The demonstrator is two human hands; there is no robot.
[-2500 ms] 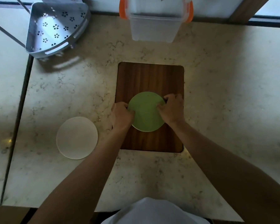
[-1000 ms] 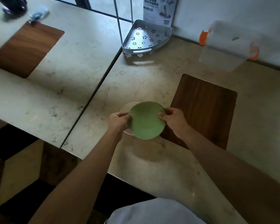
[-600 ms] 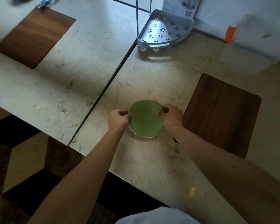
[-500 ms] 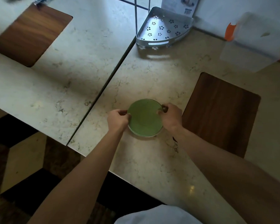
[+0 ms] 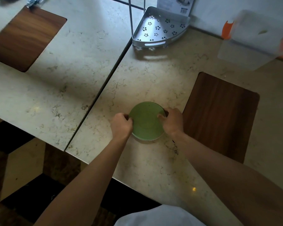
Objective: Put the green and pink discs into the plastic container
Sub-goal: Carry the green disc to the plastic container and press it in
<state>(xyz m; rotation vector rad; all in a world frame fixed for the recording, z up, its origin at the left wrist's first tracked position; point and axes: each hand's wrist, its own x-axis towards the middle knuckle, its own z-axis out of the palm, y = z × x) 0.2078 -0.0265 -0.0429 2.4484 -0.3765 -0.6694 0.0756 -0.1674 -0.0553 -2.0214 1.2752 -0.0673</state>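
Note:
A green disc [image 5: 146, 120] lies flat on the marble counter, stacked on a pale disc of which only a thin rim [image 5: 151, 140] shows at its near edge. My left hand [image 5: 121, 124] grips the stack's left edge and my right hand [image 5: 172, 120] grips its right edge. The clear plastic container [image 5: 250, 41] with orange clips stands at the far right against the wall, blurred.
A dark wooden board [image 5: 219, 115] lies just right of my hands. A perforated metal corner shelf [image 5: 160, 30] stands at the back. A second counter slab with another wooden board [image 5: 24, 38] lies left, past a dark gap [image 5: 101, 90]. The counter's front edge drops to the floor.
I carried the green disc off the wooden board to the left and set it down on top of the pale disc. Both hands have stayed on its edges.

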